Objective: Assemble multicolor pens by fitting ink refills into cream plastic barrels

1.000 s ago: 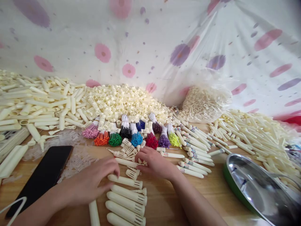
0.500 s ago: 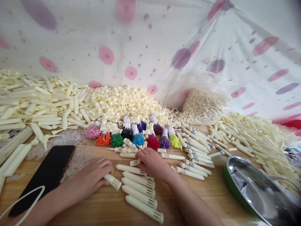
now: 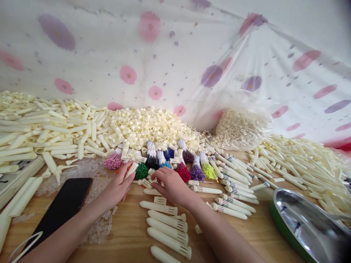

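My left hand grips a cream slotted pen barrel and holds it up by the orange and green refill bundles. My right hand rests palm down, fingers curled over small cream parts just in front of the coloured refill bundles; what it pinches is hidden. Below both hands several cream pen barrels lie side by side on the wooden table.
A black phone with a white cable lies at the left. Heaps of cream barrels, slotted caps and thin tubes ring the back. Assembled pens lie right of centre. A bag of small parts and a steel bowl sit at the right.
My left hand lifted a barrel from the table and carried it forward to the refill bundles. My right hand shifted slightly forward. The camera tilted down a little.
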A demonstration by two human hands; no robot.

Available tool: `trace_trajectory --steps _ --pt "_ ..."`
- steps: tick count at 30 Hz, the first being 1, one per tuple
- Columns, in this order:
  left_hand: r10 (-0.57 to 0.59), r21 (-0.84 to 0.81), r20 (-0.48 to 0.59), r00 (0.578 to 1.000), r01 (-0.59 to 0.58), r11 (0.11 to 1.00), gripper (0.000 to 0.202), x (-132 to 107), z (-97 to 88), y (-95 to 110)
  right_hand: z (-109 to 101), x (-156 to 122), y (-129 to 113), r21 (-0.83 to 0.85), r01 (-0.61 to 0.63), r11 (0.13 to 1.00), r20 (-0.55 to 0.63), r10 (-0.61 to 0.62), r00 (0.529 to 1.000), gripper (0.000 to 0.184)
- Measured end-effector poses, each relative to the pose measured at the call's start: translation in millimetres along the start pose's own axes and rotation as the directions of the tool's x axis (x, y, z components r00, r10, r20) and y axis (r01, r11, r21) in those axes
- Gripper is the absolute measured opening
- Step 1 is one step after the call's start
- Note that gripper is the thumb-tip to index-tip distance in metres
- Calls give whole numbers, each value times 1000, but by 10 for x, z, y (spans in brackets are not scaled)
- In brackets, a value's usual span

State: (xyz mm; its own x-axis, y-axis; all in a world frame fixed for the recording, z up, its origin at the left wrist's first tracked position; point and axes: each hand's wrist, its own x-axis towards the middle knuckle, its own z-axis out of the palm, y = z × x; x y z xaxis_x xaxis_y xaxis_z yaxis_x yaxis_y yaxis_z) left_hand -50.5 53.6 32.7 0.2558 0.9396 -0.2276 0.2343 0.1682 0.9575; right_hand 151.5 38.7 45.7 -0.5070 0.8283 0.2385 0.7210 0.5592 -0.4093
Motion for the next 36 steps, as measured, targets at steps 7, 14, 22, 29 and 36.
trace_trajectory --steps 7,14,22,29,36 --pt "-127 -298 10 992 125 947 39 -71 -51 -83 136 346 56 -47 -159 986 -128 151 980 20" --pt "-51 -357 -149 987 -6 934 31 -102 0 -143 187 559 -9 -129 38 991 -158 -58 986 14" --pt "-125 -662 -411 903 -201 722 21 -67 -126 -29 487 1202 -140 -363 382 850 19 -403 915 15" --pt "-297 -689 -436 849 -103 718 15 -5 -130 -93 506 1402 -180 -366 472 802 141 -454 880 11" --pt "-341 -738 -426 838 -104 666 21 74 -177 -75 446 1426 -211 -380 497 780 218 -447 868 11"
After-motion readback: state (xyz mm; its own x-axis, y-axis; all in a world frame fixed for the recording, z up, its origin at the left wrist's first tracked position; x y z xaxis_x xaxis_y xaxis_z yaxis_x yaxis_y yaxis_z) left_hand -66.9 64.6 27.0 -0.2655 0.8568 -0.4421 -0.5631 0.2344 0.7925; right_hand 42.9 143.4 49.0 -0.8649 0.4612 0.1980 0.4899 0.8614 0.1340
